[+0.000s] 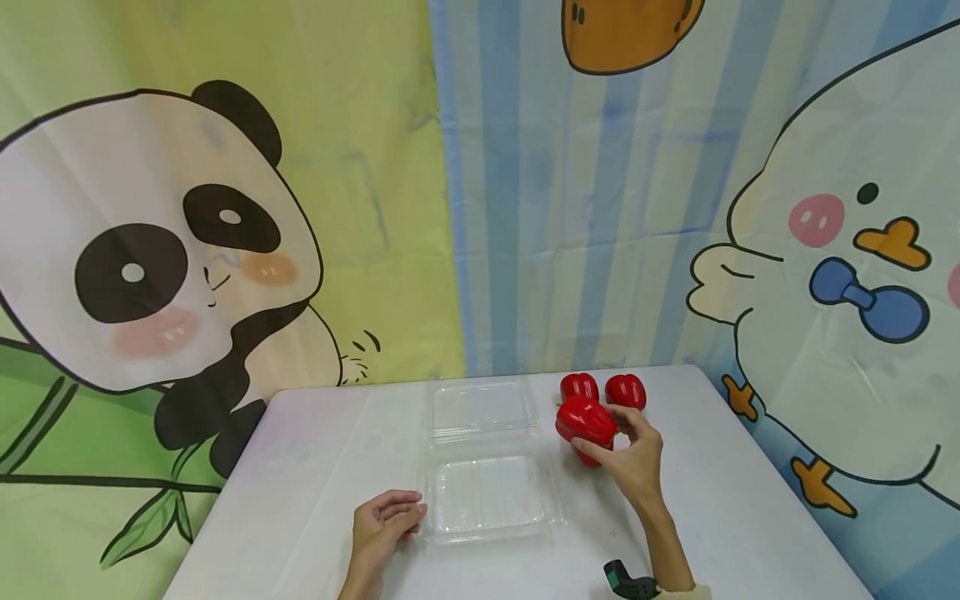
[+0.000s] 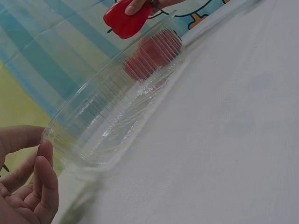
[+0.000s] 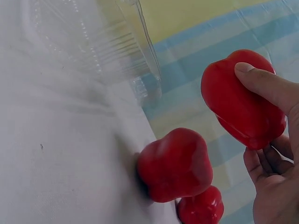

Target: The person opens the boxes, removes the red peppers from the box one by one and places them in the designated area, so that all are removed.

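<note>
A clear plastic clamshell box (image 1: 491, 496) lies spread on the table, its lid half (image 1: 480, 406) on the far side. At its near left edge, my left hand (image 1: 386, 529) pinches the rim between thumb and forefinger, as the left wrist view shows. My right hand (image 1: 633, 454) holds a red bell pepper (image 1: 585, 419) up off the table, to the right of the box, thumb on one side and fingers on the other. Partly hidden beneath it is another red bell pepper (image 3: 175, 165). Two more red bell peppers, one left (image 1: 579, 387) and one right (image 1: 626, 390), sit behind.
The white table (image 1: 315, 467) ends at a back edge close behind the peppers and the lid half. Cartoon-printed cloth (image 1: 525, 208) hangs behind it. A dark band with a green part (image 1: 630, 581) is by the right forearm.
</note>
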